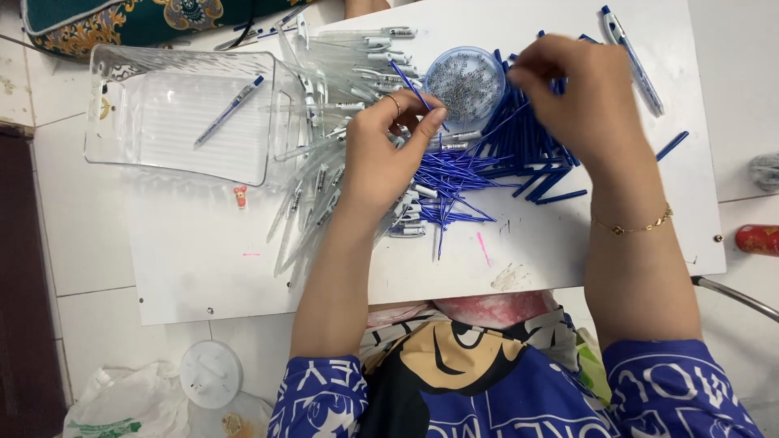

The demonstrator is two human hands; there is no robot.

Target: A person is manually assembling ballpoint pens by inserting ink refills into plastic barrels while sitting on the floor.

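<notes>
On the far left of the white board (203,276) we saw a clear plastic tray (174,122) with one finished pen (230,110) in it. Just right of the clear barrels (312,191), our left hand (381,154) pinched a blue refill (414,88) at its fingertips. Farther right, our right hand (584,97) closed its fingers over the pile of blue caps (535,154), beside the round dish (465,81).

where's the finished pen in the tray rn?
In the head view, the assembled blue pen lies diagonally, alone, in the clear plastic tray at the upper left of the white board, left of the pile of clear pen barrels.
</notes>
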